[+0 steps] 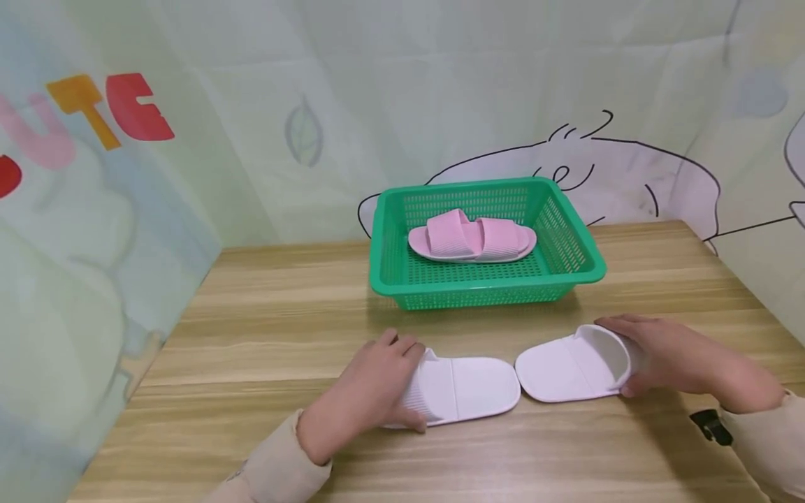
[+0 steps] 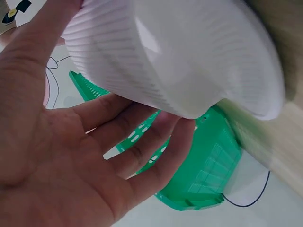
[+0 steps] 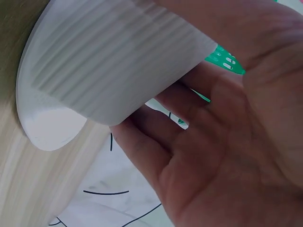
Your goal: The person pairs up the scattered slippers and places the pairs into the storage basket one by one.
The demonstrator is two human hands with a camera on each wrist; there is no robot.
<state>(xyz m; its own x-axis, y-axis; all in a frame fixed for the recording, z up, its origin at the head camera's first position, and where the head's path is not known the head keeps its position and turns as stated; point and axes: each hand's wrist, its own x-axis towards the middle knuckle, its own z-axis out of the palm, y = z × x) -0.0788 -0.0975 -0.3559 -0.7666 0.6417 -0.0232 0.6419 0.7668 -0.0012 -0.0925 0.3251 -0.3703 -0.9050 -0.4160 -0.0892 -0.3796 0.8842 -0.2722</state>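
Two white slippers with ribbed straps lie on the table in the head view, heel ends meeting. My left hand [image 1: 371,383] grips the left slipper [image 1: 484,385] across its strap, thumb on the near side and fingers on the far side. Around the strap of the right slipper [image 1: 553,370] my right hand [image 1: 673,355] holds in the same way. The left wrist view shows the fingers [image 2: 142,151] at the edge of the glossy white strap [image 2: 118,56]. In the right wrist view, the ribbed strap [image 3: 109,61] partly hides the other fingertips.
Behind the white slippers stands a green plastic basket [image 1: 484,288]. Inside it lie pink slippers [image 1: 449,236], with two ribbed straps showing. The wooden table [image 1: 264,335] backs onto a printed cloth [image 1: 251,140] with drawn figures and letters.
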